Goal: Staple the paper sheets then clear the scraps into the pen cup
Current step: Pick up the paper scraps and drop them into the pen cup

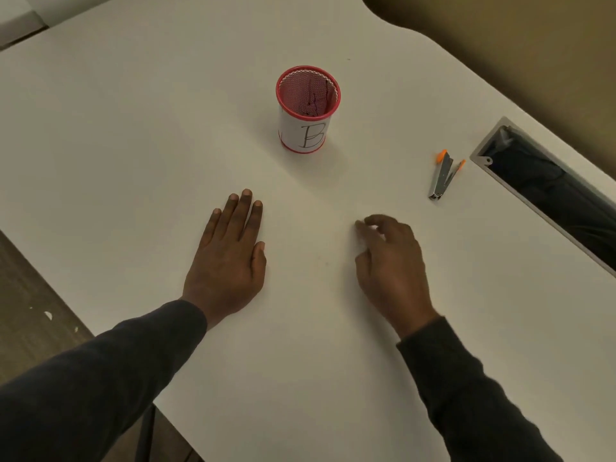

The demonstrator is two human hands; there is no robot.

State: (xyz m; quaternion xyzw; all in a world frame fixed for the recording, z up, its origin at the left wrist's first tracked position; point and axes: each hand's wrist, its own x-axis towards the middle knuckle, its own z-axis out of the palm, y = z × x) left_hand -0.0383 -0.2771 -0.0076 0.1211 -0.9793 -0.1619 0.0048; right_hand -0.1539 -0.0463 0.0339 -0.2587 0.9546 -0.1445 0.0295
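Observation:
A red mesh pen cup (307, 110) with a white label marked "B" stands upright at the middle of the white table (133, 128). A small metal stapler (443, 175) with orange ends lies to the right of the cup, hinged open in a V. My left hand (230, 255) lies flat, palm down, on the table in front of the cup, holding nothing. To its right, my right hand (390, 261) hovers low over the table with curled fingers, thumb and fingertips close together and blurred. I see no paper sheets or scraps against the white surface.
A long rectangular cable slot (550, 195) with a dark inside cuts into the table at the right. The table's left edge runs diagonally, with wood floor (30, 295) below it. A tan wall lies beyond the far right corner.

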